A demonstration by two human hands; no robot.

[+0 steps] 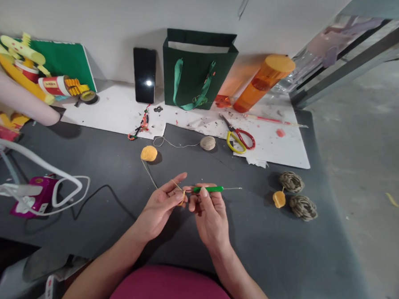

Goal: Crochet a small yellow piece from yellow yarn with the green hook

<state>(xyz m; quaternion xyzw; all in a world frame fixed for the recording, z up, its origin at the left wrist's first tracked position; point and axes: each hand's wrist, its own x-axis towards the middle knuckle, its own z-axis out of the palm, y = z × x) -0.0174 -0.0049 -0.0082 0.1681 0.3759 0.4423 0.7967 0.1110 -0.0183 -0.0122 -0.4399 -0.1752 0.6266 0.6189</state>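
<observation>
My right hand (212, 212) grips a crochet hook with a green handle (209, 189). A thin metal shaft sticks out of the handle to the right, and its left end lies close to the fingertips of my left hand (161, 207). Between the left thumb and fingers is a small strip of yellow crochet (183, 197), partly hidden by them. A yarn strand passes over the raised left index finger. Beyond that hand sits a yellow yarn ball (149, 153), its strand trailing toward the hand. A beige yarn ball (208, 143) with a loose tail lies farther back.
Scissors (238, 136) rest partly on the white board (114, 118). Two grey-brown crocheted pieces (292, 181) and a small yellow one (279, 199) lie right. Behind stand a phone (144, 75), a green bag (200, 73) and an orange cylinder (263, 83). A purple power strip (38, 197) with cables is left.
</observation>
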